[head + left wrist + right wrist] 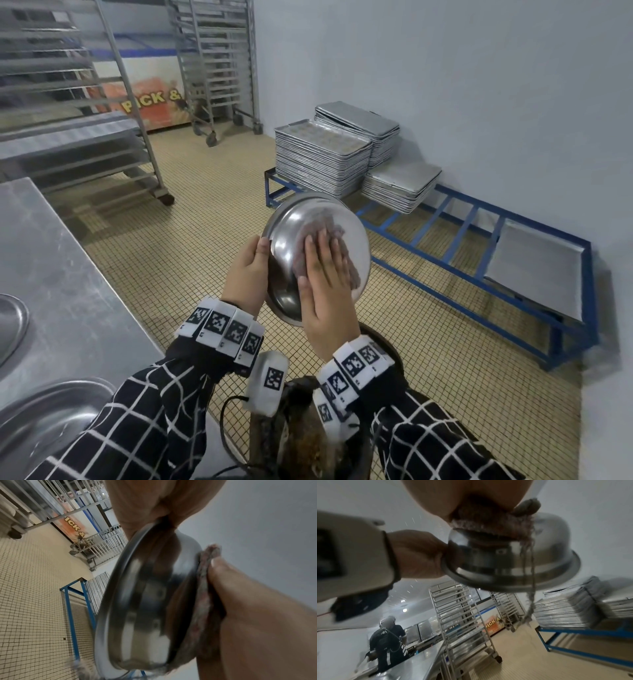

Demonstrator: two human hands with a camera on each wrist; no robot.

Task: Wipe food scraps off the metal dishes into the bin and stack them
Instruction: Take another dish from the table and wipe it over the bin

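A round metal dish (pixel 286 236) is held tilted on edge above the dark bin (pixel 385 344), its domed underside toward me. My left hand (pixel 245 274) grips the dish's left rim, thumb on the outer side. A greyish-purple cloth (pixel 330 222) lies on that underside, pressed flat by the straight fingers of my right hand (pixel 325 291). In the left wrist view the dish (pixel 145 601) shows edge-on, with the cloth (pixel 204 588) between it and my right hand (pixel 257 615). Loose threads hang from the cloth (pixel 488 520) over the dish (pixel 513 561). The dish's inside is hidden.
A steel counter (pixel 61 274) at my left carries two more metal dishes (pixel 51 418) (pixel 10 325). Stacked baking trays (pixel 322 157) sit on a low blue frame (pixel 445 246) by the wall. Wheeled racks (pixel 219 68) stand behind. A person (pixel 387 642) works at the counter's far end.
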